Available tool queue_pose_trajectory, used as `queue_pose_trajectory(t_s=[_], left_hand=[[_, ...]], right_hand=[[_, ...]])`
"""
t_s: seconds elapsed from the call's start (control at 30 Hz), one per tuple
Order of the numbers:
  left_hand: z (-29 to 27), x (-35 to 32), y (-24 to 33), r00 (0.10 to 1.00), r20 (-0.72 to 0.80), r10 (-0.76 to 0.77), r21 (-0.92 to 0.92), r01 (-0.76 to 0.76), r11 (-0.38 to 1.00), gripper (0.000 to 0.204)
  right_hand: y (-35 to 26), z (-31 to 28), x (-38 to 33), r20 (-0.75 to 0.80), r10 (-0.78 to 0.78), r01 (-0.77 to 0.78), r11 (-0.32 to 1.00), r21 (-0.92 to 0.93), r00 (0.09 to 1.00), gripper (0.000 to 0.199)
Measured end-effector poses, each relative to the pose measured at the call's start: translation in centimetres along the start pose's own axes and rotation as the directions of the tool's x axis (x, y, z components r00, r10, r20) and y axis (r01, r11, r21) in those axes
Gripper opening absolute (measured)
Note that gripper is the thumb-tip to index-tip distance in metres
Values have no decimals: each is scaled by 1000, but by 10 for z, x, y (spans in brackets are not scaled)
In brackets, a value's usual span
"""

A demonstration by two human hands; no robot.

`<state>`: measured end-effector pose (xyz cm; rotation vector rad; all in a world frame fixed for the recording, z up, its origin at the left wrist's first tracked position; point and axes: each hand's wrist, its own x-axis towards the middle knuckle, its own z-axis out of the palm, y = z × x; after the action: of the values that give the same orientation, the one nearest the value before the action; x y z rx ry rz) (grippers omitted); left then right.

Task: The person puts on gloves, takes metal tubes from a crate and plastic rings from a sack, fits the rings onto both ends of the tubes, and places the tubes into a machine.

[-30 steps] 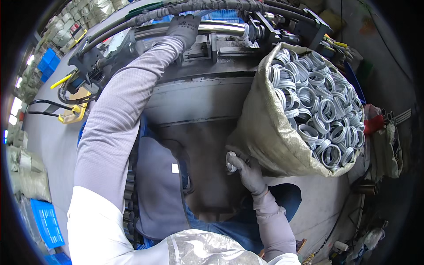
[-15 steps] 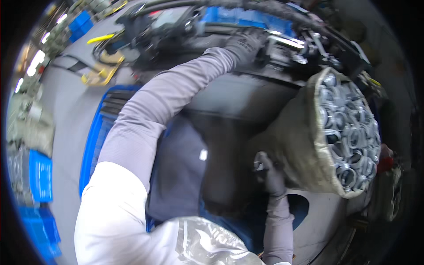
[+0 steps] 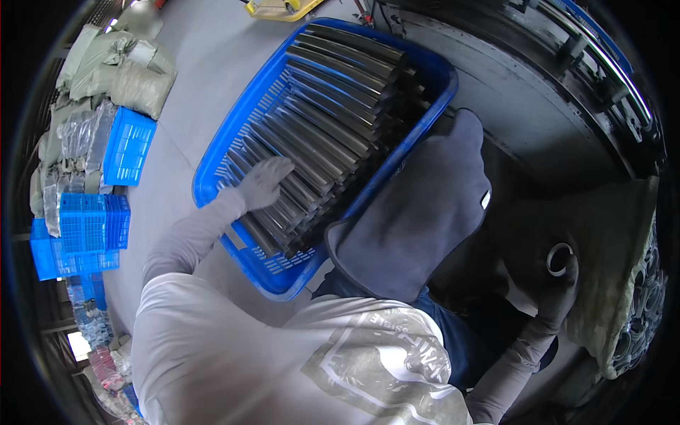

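Observation:
My left hand (image 3: 265, 183), in a pale work glove, lies over a layer of dark metal tubes (image 3: 319, 134) with its fingers reaching out across them. No tube is lifted. The tubes lie side by side in a large blue plastic basket (image 3: 202, 185) to my left. On the right, my gloved right hand (image 3: 559, 297) is closed on a shiny metal ring (image 3: 559, 259) and holds it upright. Just beyond that hand stands a woven sack (image 3: 609, 248). Many similar metal rings (image 3: 641, 304) show at its mouth.
A machine (image 3: 602, 78) with a bright rod and a grey side panel fills the upper right. A dark grey cloth (image 3: 418, 212) covers my lap beside the basket. Blue crates (image 3: 92, 223) and stacked sacks (image 3: 134, 78) line the far left; a yellow trolley (image 3: 283, 8) sits on the floor ahead.
My left hand has left the machine and come down to the tubes in the basket. The view has turned left. My right hand still holds the ring beside the sack.

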<state>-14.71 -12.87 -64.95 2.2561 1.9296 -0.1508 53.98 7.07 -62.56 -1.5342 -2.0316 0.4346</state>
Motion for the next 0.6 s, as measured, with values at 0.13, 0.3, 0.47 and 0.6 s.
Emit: queue_pose_trajectory(t_s=[0.13, 0.3, 0.47, 0.6], left_hand=[[28, -59, 8, 995, 73, -66, 254, 45, 966, 69], [36, -28, -5, 994, -48, -93, 182, 101, 978, 67], [-77, 73, 58, 859, -512, 15, -13, -24, 1000, 51], [-165, 160, 195, 832, -523, 184, -188, -323, 927, 68]], right_hand=[[-30, 0, 9, -25, -57, 58, 996, 67, 998, 45], [-53, -5, 5, 57, 74, -93, 866, 492, 996, 44], [-81, 20, 19, 328, 396, -387, 77, 919, 858, 46], [-77, 37, 19, 373, 292, -308, -245, 919, 881, 59]])
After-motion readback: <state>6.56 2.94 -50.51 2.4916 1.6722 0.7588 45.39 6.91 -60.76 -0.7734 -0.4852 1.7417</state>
